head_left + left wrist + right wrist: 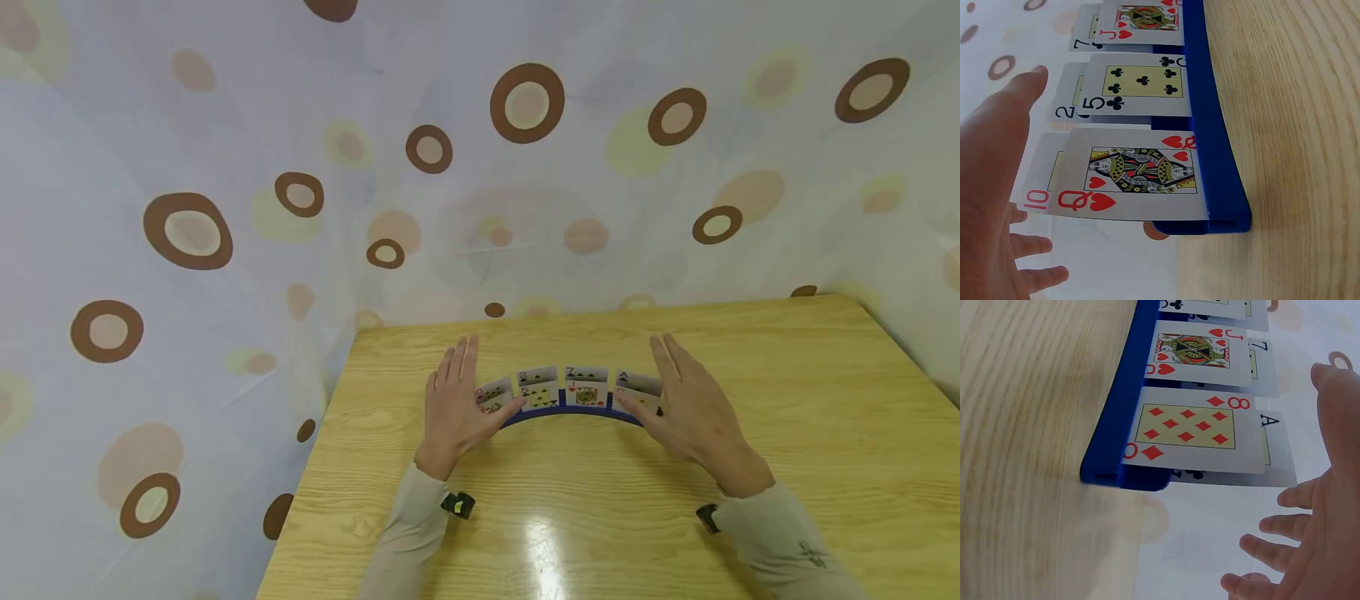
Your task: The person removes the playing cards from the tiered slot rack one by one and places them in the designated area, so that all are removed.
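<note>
A curved blue card holder [564, 409] stands on the table with playing cards upright in two rows. In the left wrist view the front row has a queen of hearts [1141, 178], a five of clubs [1141, 87] and a jack of hearts [1147, 24]; a ten, a two and a seven show behind. The right wrist view adds an eight of diamonds [1194, 434] with an ace [1279, 450] behind it. My left hand [456, 408] is beside the holder's left end, fingers extended. At its right end is my right hand [693, 412], likewise straight-fingered. Neither hand grips anything.
The wooden table [600, 517] spreads around the holder and meets a patterned cloth [465, 200] at its back and left edges. Dark straps [458, 504] sit at both wrists, over light sleeves [783, 533].
</note>
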Motion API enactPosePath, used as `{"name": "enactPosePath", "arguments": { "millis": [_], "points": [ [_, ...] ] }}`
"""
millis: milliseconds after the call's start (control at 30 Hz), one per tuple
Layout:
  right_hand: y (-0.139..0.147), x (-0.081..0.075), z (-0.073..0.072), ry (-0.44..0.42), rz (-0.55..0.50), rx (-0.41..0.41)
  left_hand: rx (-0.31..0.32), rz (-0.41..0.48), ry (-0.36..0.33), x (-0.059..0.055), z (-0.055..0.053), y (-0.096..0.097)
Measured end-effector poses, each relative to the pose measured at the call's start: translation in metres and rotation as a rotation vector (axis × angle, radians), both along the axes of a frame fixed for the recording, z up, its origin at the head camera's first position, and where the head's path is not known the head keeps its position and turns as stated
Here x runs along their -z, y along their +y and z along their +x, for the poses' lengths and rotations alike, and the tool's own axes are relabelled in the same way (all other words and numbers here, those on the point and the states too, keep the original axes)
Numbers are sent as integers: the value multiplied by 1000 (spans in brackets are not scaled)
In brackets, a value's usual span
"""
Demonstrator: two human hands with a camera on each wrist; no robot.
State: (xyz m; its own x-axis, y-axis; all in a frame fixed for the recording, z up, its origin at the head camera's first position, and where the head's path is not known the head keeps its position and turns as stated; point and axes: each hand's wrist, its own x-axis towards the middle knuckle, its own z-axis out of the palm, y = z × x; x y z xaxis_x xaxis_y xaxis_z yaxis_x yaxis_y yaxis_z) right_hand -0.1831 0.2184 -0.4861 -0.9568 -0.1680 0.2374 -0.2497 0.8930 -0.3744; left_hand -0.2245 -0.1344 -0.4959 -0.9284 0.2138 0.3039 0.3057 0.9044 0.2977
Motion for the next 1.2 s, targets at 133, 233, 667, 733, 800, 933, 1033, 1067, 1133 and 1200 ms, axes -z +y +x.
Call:
{"name": "enactPosePath", "arguments": {
  "millis": [133,233,667,733,800,933,1033,1067,1133,1200],
  "points": [
    [2,3,2,-64,-9,17,-7,26,-22,4,2,-2],
    [4,7,3,-120,-4,32,-18,42,-54,7,4,-5],
    [11,28,5,-215,-77,9,-62,193,-257,28,15,-15],
    [12,31,6,-211,-90,-1,-59,196,-273,31,16,-16],
    [13,35,7,-211,-105,-2,-52,197,-287,35,16,-16],
    [13,40,7,-224,-157,11,-34,182,-291,40,16,-18],
    [11,43,7,-232,-190,20,-31,168,-286,43,17,-18],
    [12,44,7,-229,-193,20,-32,162,-284,43,17,-18],
    [11,45,9,-218,-204,27,-35,165,-281,44,17,-17],
    [12,47,11,-202,-216,41,-37,175,-279,46,17,-17]
  ]
}}
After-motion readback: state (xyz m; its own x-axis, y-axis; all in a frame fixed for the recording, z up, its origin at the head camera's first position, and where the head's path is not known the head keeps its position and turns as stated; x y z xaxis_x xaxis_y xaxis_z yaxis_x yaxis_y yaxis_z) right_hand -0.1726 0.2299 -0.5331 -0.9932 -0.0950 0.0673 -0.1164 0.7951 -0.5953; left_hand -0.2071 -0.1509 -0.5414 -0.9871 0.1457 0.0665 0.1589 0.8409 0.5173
